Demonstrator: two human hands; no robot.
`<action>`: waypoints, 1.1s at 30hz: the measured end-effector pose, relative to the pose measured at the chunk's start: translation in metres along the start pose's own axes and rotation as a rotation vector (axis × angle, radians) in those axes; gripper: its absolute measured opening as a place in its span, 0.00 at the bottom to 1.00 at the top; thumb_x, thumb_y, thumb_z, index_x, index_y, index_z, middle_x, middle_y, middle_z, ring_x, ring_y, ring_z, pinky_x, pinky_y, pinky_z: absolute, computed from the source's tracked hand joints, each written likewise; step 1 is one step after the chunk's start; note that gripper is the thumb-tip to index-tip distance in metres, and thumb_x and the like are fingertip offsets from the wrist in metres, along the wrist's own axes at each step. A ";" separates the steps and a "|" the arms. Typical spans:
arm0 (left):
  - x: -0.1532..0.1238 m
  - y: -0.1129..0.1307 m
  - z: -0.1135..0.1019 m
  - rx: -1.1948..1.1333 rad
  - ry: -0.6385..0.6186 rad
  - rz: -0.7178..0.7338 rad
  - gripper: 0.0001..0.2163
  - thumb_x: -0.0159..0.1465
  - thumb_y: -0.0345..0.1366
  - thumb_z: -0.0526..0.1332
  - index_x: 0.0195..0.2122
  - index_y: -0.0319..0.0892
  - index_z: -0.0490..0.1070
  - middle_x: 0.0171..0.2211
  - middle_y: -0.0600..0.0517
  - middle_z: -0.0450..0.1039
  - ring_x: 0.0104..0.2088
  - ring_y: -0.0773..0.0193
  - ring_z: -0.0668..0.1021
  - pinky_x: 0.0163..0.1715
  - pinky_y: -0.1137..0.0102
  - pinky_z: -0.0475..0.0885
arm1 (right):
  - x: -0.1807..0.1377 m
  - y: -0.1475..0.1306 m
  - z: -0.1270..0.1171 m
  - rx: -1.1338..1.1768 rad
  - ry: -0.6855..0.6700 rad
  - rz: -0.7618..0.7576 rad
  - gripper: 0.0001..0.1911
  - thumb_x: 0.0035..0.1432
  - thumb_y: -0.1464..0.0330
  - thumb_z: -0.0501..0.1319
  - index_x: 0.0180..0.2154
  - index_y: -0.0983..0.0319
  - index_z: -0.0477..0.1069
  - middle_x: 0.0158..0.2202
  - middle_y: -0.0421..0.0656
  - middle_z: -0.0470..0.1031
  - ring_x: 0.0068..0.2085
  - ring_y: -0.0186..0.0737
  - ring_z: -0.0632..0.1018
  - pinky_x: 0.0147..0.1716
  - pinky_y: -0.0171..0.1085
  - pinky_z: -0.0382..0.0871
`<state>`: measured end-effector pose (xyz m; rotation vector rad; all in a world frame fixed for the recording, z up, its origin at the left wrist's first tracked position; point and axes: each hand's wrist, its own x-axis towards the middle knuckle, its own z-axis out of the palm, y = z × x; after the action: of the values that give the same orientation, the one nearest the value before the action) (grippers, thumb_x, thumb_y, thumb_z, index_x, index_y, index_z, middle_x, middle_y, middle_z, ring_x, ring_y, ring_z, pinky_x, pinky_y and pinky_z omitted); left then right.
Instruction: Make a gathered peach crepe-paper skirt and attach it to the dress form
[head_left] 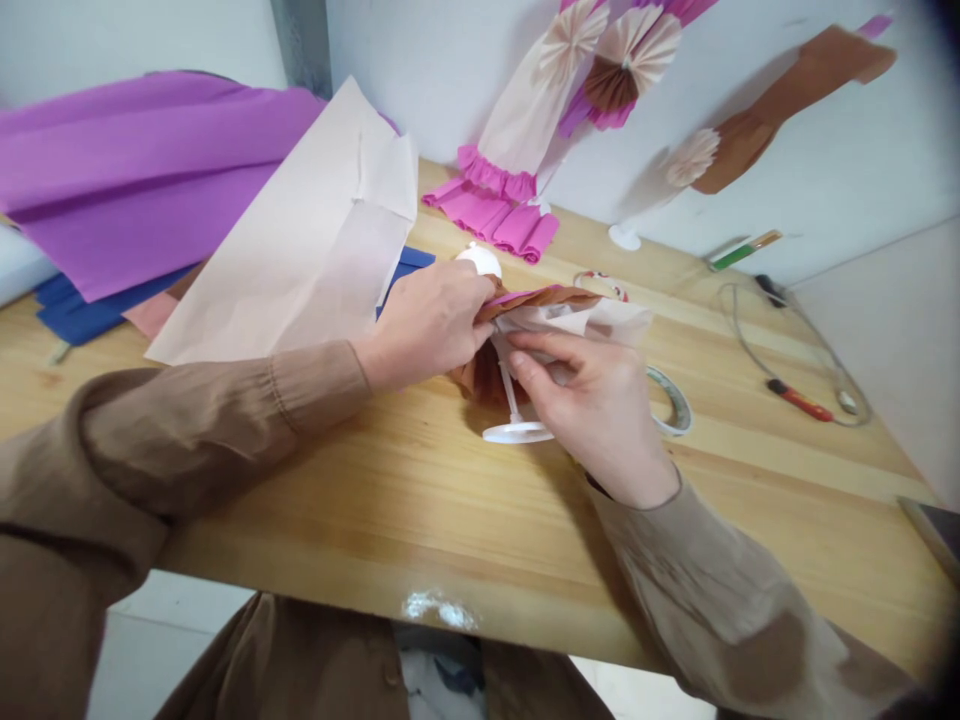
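In front of me a small white stand [513,395] with a round base [510,434] is tilted, partly dressed in crepe paper. A rounded white top [481,260] shows behind my left hand [435,318]. That hand is closed on the brown crepe paper [480,382] gathered around the stand. A thin pink edge [525,298] runs along the upper fold. From the right, my right hand [600,400] reaches under the cream crepe paper [626,318], thumb and forefinger close together near the stem. What its fingertips hold, if anything, is hidden.
Purple crepe paper [172,170], a large cream sheet [285,260] and blue paper [97,312] lie at left. Finished paper dresses [517,130] and a brown one [780,115] stand by the wall. A tape roll [681,405] and a red-handled corded tool [801,400] are at right.
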<state>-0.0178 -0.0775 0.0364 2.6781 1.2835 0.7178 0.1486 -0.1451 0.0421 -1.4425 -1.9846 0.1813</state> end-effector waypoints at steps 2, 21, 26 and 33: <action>0.000 0.002 0.000 0.030 -0.024 -0.006 0.09 0.64 0.35 0.54 0.33 0.38 0.72 0.33 0.46 0.75 0.35 0.58 0.76 0.32 0.67 0.66 | 0.000 0.002 0.001 0.007 0.017 0.033 0.09 0.54 0.71 0.62 0.35 0.62 0.81 0.31 0.44 0.82 0.30 0.42 0.80 0.33 0.41 0.75; 0.013 -0.002 -0.011 -0.128 -0.171 -0.001 0.09 0.61 0.31 0.56 0.23 0.40 0.69 0.21 0.55 0.65 0.23 0.69 0.63 0.28 0.70 0.58 | 0.005 0.011 0.000 0.022 -0.176 -0.016 0.16 0.56 0.70 0.60 0.46 0.62 0.78 0.41 0.45 0.82 0.37 0.43 0.81 0.39 0.41 0.75; 0.014 -0.005 -0.005 -0.040 -0.138 0.052 0.09 0.61 0.34 0.55 0.26 0.41 0.71 0.24 0.53 0.68 0.24 0.66 0.64 0.28 0.68 0.57 | 0.004 0.012 0.003 0.006 -0.096 0.041 0.14 0.56 0.69 0.60 0.43 0.61 0.79 0.41 0.45 0.82 0.38 0.45 0.82 0.42 0.42 0.76; 0.012 -0.005 -0.005 -0.036 -0.121 0.035 0.10 0.62 0.34 0.55 0.24 0.43 0.70 0.23 0.53 0.68 0.24 0.67 0.66 0.27 0.69 0.59 | 0.004 0.013 0.005 0.012 -0.065 0.096 0.11 0.55 0.69 0.61 0.39 0.59 0.81 0.36 0.43 0.83 0.33 0.44 0.82 0.36 0.41 0.77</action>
<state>-0.0173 -0.0658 0.0440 2.6753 1.1864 0.5666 0.1556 -0.1355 0.0342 -1.5431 -1.9637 0.2856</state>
